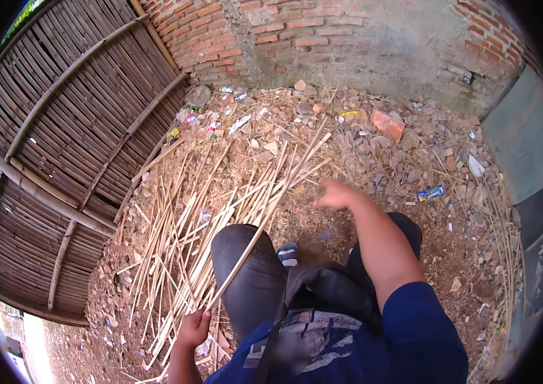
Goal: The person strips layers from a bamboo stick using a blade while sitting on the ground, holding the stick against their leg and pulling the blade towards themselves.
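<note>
My left hand is closed around the lower end of a long, thin bamboo strip. The strip slants up and away to the right, crossing over my left knee. Out in front of my right knee, my right hand is held with its fingers curled together, to the right of the strip and apart from it. Whether anything small is in those fingers is hidden. Beneath and to the left of the held strip, a loose pile of pale bamboo strips lies on the ground, most pointing away from me.
A slatted bamboo wall rises on the left, and a brick wall closes off the far side. Rubble, an orange brick piece and a blue wrapper litter the ground. Grey panels stand at the right.
</note>
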The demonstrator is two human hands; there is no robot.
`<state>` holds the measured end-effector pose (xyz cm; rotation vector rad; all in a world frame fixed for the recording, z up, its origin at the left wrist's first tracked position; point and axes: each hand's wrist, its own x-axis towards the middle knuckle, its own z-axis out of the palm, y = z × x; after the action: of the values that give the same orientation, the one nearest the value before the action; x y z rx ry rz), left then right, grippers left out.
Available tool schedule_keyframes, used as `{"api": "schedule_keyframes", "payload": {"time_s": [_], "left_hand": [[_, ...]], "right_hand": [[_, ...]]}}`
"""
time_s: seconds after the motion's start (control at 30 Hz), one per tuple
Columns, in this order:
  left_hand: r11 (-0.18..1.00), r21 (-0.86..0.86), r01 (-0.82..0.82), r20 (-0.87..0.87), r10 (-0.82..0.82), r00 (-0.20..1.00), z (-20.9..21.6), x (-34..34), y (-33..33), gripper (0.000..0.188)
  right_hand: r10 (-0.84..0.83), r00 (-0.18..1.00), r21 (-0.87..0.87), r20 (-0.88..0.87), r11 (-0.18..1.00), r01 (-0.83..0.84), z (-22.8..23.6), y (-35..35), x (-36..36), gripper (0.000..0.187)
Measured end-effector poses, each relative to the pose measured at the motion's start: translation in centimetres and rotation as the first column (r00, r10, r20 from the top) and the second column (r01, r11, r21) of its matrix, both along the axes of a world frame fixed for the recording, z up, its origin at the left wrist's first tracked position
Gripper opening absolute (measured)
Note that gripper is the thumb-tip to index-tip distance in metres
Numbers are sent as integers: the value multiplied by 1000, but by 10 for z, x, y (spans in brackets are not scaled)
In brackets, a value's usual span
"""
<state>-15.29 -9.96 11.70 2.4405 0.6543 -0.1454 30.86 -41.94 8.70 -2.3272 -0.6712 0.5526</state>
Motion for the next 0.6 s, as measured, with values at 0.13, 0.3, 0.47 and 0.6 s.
{"api": "schedule_keyframes", "payload": {"time_s": [0.13,0.3,0.47,0.6], "left_hand": [[999,12,-38,8,38,999,0,-8,2,49],[987,-150,-62,-46,56,997,9,5,-5,50],[993,-104,-49,-103,38,994,12,15,5,46],[995,-83,-59,-94,51,994,25,18,0,51]], "right_hand": [[-288,957,102,-37,951,290,31,-21,16,45],[198,976,-115,90,976,-187,47,28,-51,40],[347,930,-54,122,938,-342,23,29,-43,46],[-240,888,82,-393,952,294,19,-5,21,60]]}}
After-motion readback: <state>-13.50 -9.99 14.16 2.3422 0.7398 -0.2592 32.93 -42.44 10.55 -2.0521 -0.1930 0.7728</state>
